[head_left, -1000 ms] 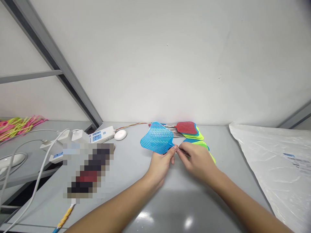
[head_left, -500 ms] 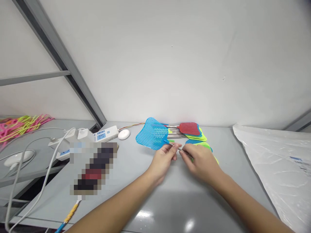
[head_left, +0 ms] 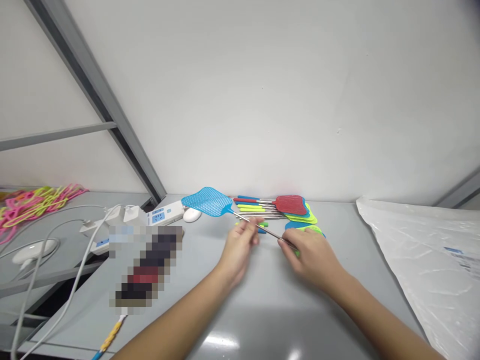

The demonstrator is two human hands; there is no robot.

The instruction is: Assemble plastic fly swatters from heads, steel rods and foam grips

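Observation:
A fly swatter [head_left: 208, 201] with a blue mesh head and a thin metal rod is held above the table, its head to the left. My left hand [head_left: 240, 247] pinches the rod partway along. The lower end of the rod runs into my right hand [head_left: 313, 252], whose fingers are closed around it, with a bit of green showing beneath them. Behind my hands lies a pile of fly swatters with coloured handles [head_left: 250, 207] at the left and a red head [head_left: 291, 204] on top at the right. Blue and green heads lie partly hidden behind my right hand.
A clear plastic bag [head_left: 416, 250] covers the table's right side. Power strips [head_left: 165, 214], white cables and a white mouse-like object [head_left: 192, 215] sit at the left, near a pixelated item [head_left: 150, 267]. Pink and yellow plastic pieces [head_left: 41, 205] lie at the far left.
The blue head has moved left, away from my right hand, and turned flatter. More of the metal rod shows between my hands. My left hand has shifted slightly left.

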